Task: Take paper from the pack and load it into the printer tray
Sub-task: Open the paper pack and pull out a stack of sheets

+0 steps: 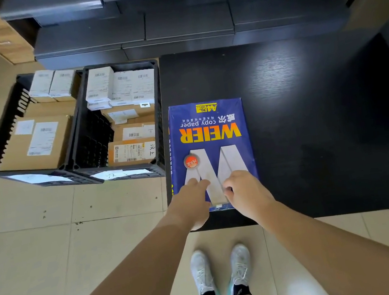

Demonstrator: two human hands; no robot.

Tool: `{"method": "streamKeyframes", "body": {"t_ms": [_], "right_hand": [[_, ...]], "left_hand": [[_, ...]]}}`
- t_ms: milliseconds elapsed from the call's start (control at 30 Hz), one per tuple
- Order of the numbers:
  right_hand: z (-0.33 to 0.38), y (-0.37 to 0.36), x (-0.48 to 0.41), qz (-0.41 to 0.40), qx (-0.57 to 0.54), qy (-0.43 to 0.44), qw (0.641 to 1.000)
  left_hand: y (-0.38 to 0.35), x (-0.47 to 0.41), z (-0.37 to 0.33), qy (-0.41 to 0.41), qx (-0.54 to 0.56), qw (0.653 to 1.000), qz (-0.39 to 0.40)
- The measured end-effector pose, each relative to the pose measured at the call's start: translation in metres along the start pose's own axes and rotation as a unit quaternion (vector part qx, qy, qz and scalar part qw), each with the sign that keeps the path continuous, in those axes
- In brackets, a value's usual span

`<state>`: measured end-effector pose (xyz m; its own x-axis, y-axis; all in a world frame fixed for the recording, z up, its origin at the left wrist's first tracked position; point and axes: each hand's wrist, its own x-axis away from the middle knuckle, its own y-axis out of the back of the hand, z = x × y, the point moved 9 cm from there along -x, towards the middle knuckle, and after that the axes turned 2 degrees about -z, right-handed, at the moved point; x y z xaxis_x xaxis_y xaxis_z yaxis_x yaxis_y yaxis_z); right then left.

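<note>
Resting on the near end of the blue paper pack [210, 145], both hands worked at the wrapper's edge: the left hand [191, 202] lay palm down with its fingers [200, 184] extended flat over the pack's near left corner, pressing rather than gripping, while the right hand [244, 190] had its fingers [228, 190] curled inward at the near edge, apparently pinching the wrapper there, though whether they actually had hold of a flap could not be told. A small pale strip showed at that edge between the hands, possibly a tear tab or exposed paper. The pack itself lay flat on the dark table [307, 106], close to its left and front edges, printed side up and seemingly still wrapped. To the left of the table, on the tiled floor [52, 242], stood two black crates [80, 128] filled with boxes. No printer or tray appeared anywhere in view. Judging from this, the task was at its very beginning: opening the pack was under way, and drawing out sheets, carrying them to the printer and loading the tray all remained.
</note>
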<state>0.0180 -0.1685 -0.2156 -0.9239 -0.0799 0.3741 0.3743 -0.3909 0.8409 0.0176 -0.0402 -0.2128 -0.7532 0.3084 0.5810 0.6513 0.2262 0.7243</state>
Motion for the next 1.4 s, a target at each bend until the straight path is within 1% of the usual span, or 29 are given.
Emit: {"method": "streamKeyframes", "body": {"t_ms": [300, 433, 533, 600, 667, 733, 833, 967, 1033, 1133, 1233, 1400], "right_hand": [[-0.008, -0.004, 0.002, -0.006, -0.055, -0.019, 0.998], [-0.01, -0.006, 0.001, -0.006, -0.075, -0.02, 0.997], [-0.013, -0.009, 0.001, 0.004, -0.075, -0.022, 0.997], [-0.016, -0.009, 0.002, 0.006, -0.088, -0.019, 0.996], [-0.017, -0.007, 0.005, 0.003, -0.122, -0.011, 0.992], [-0.018, -0.008, 0.005, 0.004, -0.144, -0.008, 0.99], [-0.017, -0.007, 0.0, -0.006, -0.122, -0.004, 0.993], [-0.013, -0.002, -0.007, -0.021, -0.086, -0.01, 0.996], [-0.012, -0.004, -0.005, -0.025, -0.08, -0.008, 0.996], [-0.016, -0.008, 0.004, -0.026, -0.117, 0.006, 0.993], [-0.021, -0.007, 0.007, -0.021, -0.171, 0.0, 0.985], [-0.016, -0.01, 0.001, -0.006, -0.143, -0.008, 0.99]], "left_hand": [[0.002, -0.004, 0.0, 0.006, 0.026, 0.999, -0.047], [0.004, -0.009, -0.009, -0.016, 0.031, 0.996, -0.087], [0.007, -0.013, -0.014, -0.015, 0.049, 0.992, -0.118], [0.006, -0.015, -0.016, -0.017, 0.041, 0.99, -0.134], [0.003, -0.018, -0.015, -0.019, 0.027, 0.99, -0.134], [-0.001, -0.022, -0.016, -0.023, 0.008, 0.993, -0.118], [-0.003, -0.023, -0.014, -0.022, 0.006, 0.994, -0.111], [-0.004, -0.02, -0.011, -0.013, 0.07, 0.991, -0.116], [-0.004, -0.021, -0.01, -0.007, 0.083, 0.989, -0.12], [-0.006, -0.025, -0.008, -0.001, 0.062, 0.99, -0.128], [-0.009, -0.026, -0.008, -0.005, 0.043, 0.991, -0.124], [-0.008, -0.023, -0.01, -0.011, 0.036, 0.992, -0.118]]}}
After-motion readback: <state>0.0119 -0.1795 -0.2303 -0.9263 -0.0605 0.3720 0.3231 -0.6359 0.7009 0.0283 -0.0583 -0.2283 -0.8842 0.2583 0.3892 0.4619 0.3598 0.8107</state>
